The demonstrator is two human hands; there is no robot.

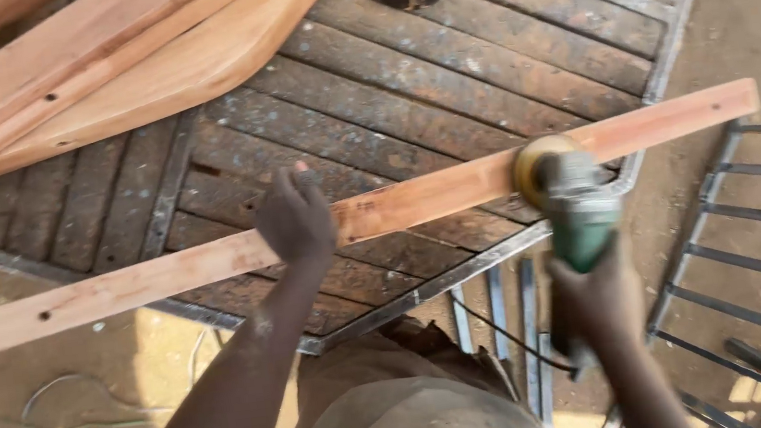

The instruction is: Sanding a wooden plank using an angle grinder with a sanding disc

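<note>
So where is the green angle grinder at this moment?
In the head view, the green angle grinder is right of centre, held by the right hand, its disc on the long wooden plank over the workbench.

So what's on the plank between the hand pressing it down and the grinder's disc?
In the head view, only bare plank lies between the left hand and the grinder held by the right hand.

The long plank (381, 214) runs off the left edge, so its end is cut off. The left hand (296, 222) covers part of it. The grinder (573, 205) is blurry, and the right hand (596, 299) hides its handle. The curved boards (120, 62) are cut off at the top.
</note>
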